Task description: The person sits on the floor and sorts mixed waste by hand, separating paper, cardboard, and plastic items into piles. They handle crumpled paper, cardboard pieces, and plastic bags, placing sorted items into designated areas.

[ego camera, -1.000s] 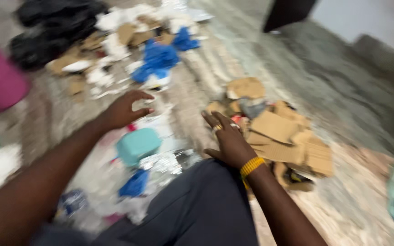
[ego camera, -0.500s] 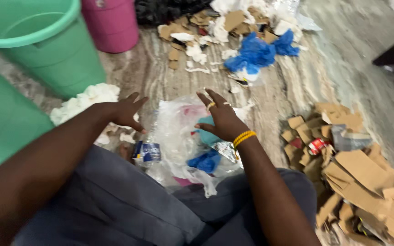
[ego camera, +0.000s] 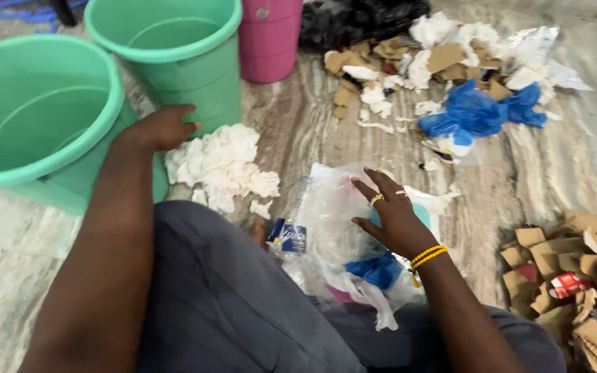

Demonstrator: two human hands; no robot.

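Two hands over sorted rubbish on a marble floor.

The right hand [ego camera: 390, 214] lies open, fingers spread, flat on a heap of clear plastic bags [ego camera: 336, 214] just in front of the knees, beside a plastic bottle [ego camera: 289, 231] and a blue scrap [ego camera: 376, 269]. The left hand [ego camera: 159, 128] is loosely curled, holding nothing, and touches the near green bucket [ego camera: 32, 117] above a pile of white tissue [ego camera: 222, 162]. Half a second ago the left hand hovered open near the tissue; now it has gone up to the bucket, while the right stayed on the plastic. Cardboard pieces [ego camera: 568, 276] lie at the right edge. Bare floor [ego camera: 312, 131] is open between the heaps; farther away stand a second green bucket [ego camera: 174, 48], a pink bucket [ego camera: 271, 38] and blue bags [ego camera: 481, 110].
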